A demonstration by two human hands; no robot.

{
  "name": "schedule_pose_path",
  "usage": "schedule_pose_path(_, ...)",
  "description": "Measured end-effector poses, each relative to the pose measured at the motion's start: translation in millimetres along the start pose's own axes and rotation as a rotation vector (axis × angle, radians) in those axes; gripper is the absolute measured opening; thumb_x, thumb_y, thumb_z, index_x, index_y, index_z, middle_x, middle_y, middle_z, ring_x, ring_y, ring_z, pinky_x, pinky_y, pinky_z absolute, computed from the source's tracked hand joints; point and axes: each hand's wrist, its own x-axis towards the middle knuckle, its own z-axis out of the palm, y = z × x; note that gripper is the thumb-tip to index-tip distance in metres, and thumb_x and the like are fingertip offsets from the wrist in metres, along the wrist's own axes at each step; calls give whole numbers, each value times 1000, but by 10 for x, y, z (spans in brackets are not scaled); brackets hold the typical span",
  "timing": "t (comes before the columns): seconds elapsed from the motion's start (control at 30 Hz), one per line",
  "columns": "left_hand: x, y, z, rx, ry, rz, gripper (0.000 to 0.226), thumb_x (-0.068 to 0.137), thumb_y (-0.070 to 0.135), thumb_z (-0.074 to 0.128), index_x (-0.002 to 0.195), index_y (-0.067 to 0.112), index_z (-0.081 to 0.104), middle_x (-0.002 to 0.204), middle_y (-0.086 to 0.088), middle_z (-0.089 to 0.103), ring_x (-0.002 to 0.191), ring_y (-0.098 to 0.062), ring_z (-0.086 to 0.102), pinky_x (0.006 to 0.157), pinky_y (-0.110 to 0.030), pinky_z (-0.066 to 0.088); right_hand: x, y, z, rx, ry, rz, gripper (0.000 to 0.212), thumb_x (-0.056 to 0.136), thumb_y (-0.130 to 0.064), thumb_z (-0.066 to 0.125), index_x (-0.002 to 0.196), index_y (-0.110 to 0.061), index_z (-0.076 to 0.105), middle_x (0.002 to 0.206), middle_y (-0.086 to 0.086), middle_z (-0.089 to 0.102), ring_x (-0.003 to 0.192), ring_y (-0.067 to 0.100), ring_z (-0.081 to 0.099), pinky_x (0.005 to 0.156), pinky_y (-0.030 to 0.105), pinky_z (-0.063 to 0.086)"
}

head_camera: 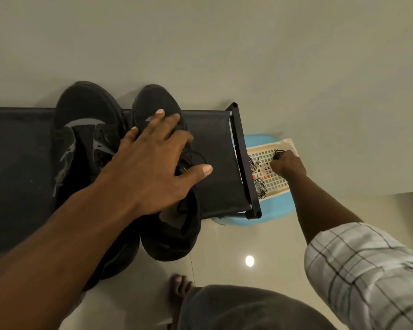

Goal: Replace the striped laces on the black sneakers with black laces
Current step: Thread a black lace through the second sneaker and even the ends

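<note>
Two black sneakers are set side by side, toes pointing away, on the black fabric shelf [215, 167] of a low rack. The left-hand sneaker [81, 120] is marked with grey curved stripes along its sides; no lettering can be read on them. The right-hand sneaker [153, 98] is covered by the left hand [153, 163], whose fingers are spread straight and laid flat over the upper, gripping nothing. A loose black shoelace [197, 155] is seen curling out from under that hand at the sneaker's throat.

Just beside the rack's end, a cream perforated basket [287, 143] is placed on a light blue stool [260, 140]. The right hand [287, 166] is lowered into the basket, its fingers curled round a bundled black lace [278, 154]. The black-and-white striped laces [260, 186] are left lying in the basket against the rack's frame. Coloured patches are glimpsed through the basket's grid, too blurred to be read. A checked sleeve [367, 270] is worn on the right arm
</note>
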Motion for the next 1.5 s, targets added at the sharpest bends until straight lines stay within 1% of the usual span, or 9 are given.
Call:
schedule_pose_path(0.1, 2, -4, 34, -3, 7, 2, 87, 83, 82, 28, 156, 35, 34, 175, 5, -1, 159, -13, -15, 129, -54, 6, 76, 5, 79, -5, -18, 30, 41, 89, -29, 64, 124, -9, 60, 112, 13, 68, 106, 35, 67, 94, 43, 54)
schedule_pose_path(0.37, -3, 6, 66, -21, 32, 2, 75, 90, 83, 26, 150, 40, 40, 174, 8, -1, 159, -11, -15, 129, -51, 4, 150, 78, 372, -46, 79, 20, 41, 97, -24, 56, 136, -16, 49, 131, 17, 64, 122, 40, 60, 104, 50, 47)
schedule_pose_path(0.57, -1, 5, 45, -44, 31, 4, 71, 89, 76, 36, 149, 38, 43, 174, 7, 3, 159, -10, -13, 128, -54, 7, 9, 48, 228, 34, 173, -5, 41, 107, -30, 43, 137, -2, 43, 133, 27, 59, 124, 46, 56, 100, 48, 44)
schedule_pose_path(0.8, -66, 101, -113, -225, 178, 21, 49, 92, 52, 68, 137, 34, 60, 169, 4, 25, 155, -19, 26, 121, -56, 32, -787, -226, -559, 452, 236, -219, 21, 105, -33, 44, 114, -16, 52, 106, 14, 70, 99, 35, 65, 81, 40, 49)
schedule_pose_path(0.97, -252, 176, -264, -401, 357, 64, 37, 92, 36, 73, 128, 32, 66, 150, 6, 51, 137, -9, 49, 114, -36, 41, -1807, -440, -1159, 813, 54, -432, 13, 106, -23, 48, 108, -13, 57, 79, 1, 68, 77, 14, 63, 70, 35, 47)
schedule_pose_path(1.07, -465, 250, -364, -602, 395, -6, 36, 92, 35, 75, 127, 38, 65, 131, 15, 63, 118, -1, 61, 103, -35, 53, -2460, -568, -1371, 977, -157, -561, 12, 107, -18, 48, 107, -9, 57, 76, 3, 66, 78, 15, 65, 69, 31, 50)
schedule_pose_path(1.2, -927, 427, -594, -916, 403, -92, 37, 97, 25, 73, 130, 37, 61, 122, 19, 66, 111, 8, 64, 87, -12, 52, -3205, -832, -1333, 1107, -472, -685, 10, 107, -15, 47, 99, -14, 54, 72, 3, 64, 75, 18, 67, 67, 27, 53)
schedule_pose_path(1.37, -1437, 413, -815, -1100, 393, -273, 21, 102, 29, 67, 123, 28, 69, 104, 2, 77, 97, -14, 74, 82, -34, 58, -3801, -1172, -1108, 1143, -732, -813, 13, 108, -19, 48, 99, -15, 58, 73, 4, 64, 70, 19, 66, 72, 32, 53)
schedule_pose_path(1.5, -1555, 279, -957, -1137, 552, -430, 13, 101, 20, 67, 91, 17, 74, 80, -3, 75, 73, -15, 68, 65, -28, 54, -3961, -1428, -1054, 1085, -674, -824, 16, 107, -21, 52, 95, -15, 60, 70, 0, 64, 64, 13, 61, 71, 32, 53)
